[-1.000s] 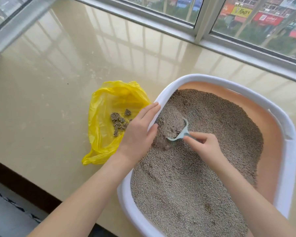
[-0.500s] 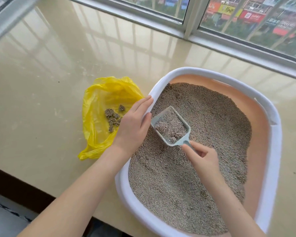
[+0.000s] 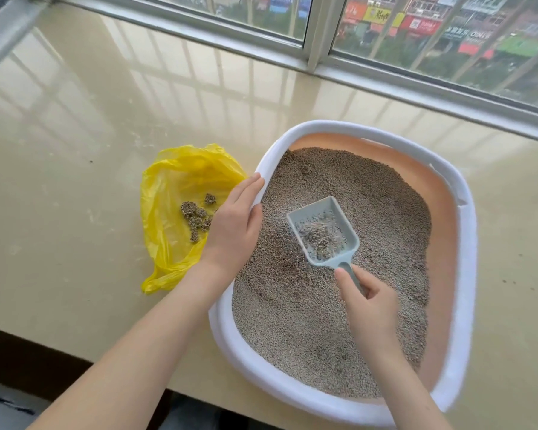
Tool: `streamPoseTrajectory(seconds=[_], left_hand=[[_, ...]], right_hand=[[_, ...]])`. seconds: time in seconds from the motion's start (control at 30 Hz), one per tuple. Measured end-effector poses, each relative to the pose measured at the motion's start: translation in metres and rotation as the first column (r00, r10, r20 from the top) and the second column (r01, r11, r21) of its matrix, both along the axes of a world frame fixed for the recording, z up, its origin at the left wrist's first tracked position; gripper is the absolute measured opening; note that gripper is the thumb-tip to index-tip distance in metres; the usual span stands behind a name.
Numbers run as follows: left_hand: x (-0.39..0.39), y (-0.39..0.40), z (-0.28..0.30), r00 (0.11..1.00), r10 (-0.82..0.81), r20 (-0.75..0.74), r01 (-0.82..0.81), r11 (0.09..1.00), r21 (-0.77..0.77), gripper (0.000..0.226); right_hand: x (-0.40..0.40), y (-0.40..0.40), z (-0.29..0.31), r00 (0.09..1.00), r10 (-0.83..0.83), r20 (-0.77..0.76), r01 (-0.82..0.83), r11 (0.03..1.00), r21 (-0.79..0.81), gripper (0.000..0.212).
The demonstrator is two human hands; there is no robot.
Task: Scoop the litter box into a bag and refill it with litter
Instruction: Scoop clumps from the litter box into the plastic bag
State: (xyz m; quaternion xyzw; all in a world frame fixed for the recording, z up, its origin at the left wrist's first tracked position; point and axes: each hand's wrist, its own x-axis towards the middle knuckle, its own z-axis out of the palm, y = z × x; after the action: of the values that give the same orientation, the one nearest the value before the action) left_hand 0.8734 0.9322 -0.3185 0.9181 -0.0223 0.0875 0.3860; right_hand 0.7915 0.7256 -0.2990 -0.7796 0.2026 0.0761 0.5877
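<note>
Bag [image 3: 180, 193]: yellow, thin plastic, lies flat and crumpled on the sill [image 3: 75, 169], just left of the box. Long axis runs near to far. Mouth spread open toward the right. Several grey-brown clumps [image 3: 198, 217] sit together on the plastic near its right side.

Left hand [image 3: 235, 225]: flat, fingers extended and together, pointing far and slightly right. Palm down on the left rim of the box, thumb over the inner edge touching the litter. Holds nothing; part of the hand overlaps the bag's right edge.

Box [image 3: 466, 231]: white rim, peach inner wall, rounded outline. Rests on the sill at right of centre; near rim at the sill's near edge. Filled with grey granular litter [image 3: 370, 212], surface uneven.

Scoop [image 3: 322, 231]: pale blue, slotted. Located over the litter, left-centre of the box. Long axis runs near-right to far-left: handle at near right, open mouth pointing far-left. Pan carries a small amount of litter, blurred. Whether the pan touches the litter surface: cannot tell.

Right hand [image 3: 370, 308]: closed around the scoop handle, thumb along the top, over the near-centre of the box.

Window frame [image 3: 317, 35] runs along the far edge of the sill.
</note>
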Motion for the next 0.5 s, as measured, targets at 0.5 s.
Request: streamPoseTrajectory(seconds=[0.5], left_hand=[[0.001,0.000,-0.002,1.000,-0.004,0.008,0.004,1.000,0.017,0.039]], right_hand=[[-0.011,0.006,0.004,0.997,-0.073,0.015,0.073,0.997,0.001,0.024]])
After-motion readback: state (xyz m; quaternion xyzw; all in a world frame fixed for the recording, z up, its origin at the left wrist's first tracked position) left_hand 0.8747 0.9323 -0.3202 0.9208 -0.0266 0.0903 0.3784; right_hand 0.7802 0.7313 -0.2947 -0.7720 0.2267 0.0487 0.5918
